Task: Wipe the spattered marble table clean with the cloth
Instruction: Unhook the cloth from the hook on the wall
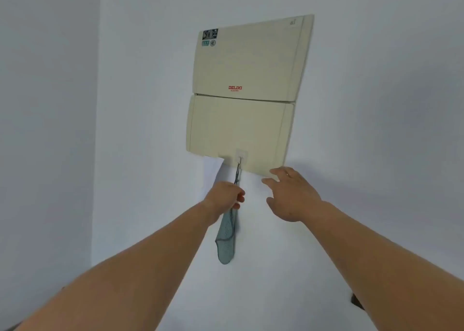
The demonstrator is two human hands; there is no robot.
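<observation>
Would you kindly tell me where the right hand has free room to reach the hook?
Bare wall lies between the right hand and the cloth, below the beige box. It is crowded at the hook, where the left hand grips the cloth.

The cream wall box (242, 92) carries the red brand name "DELIXI" near the lower edge of its upper cover (251, 59), with a smaller red line beneath it too fine to read. At the upper left corner of that cover sit stickers (210, 37), including a round mark (213, 43), whose print is illegible. A faint embossed mark at the upper right corner cannot be read.
</observation>
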